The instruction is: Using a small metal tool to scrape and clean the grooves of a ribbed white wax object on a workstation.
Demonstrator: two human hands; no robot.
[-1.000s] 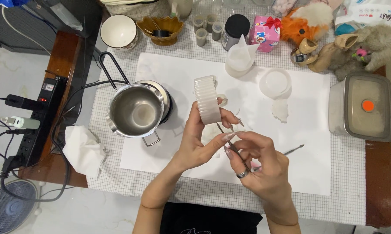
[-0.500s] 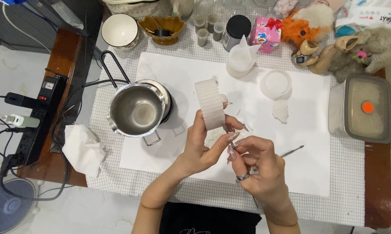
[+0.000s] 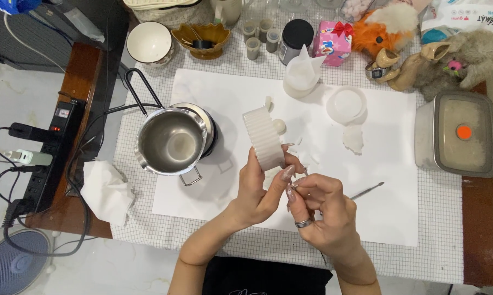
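Observation:
My left hand (image 3: 263, 188) grips a white ribbed cylinder (image 3: 263, 136), like a moulded candle, and holds it tilted above the white paper sheet (image 3: 388, 186). My right hand (image 3: 323, 210), with a ring on one finger, is closed right beside the cylinder's lower end, fingertips pinched together against it. What the right fingers pinch is too small to tell. White wax scraps (image 3: 306, 158) lie on the paper just behind the hands.
A steel melting pot (image 3: 170, 142) stands left of the hands. A thin metal tool (image 3: 367, 190) lies to the right. A white silicone cup (image 3: 301, 76), a round white mould (image 3: 347, 105), a lidded box (image 3: 459, 134), a crumpled tissue (image 3: 107, 191) and a power strip (image 3: 50, 153) surround the paper.
My left hand has tilted the ribbed cylinder slightly and lifted it a little. My right hand has drawn in closer to its lower end, fingers pinching tighter.

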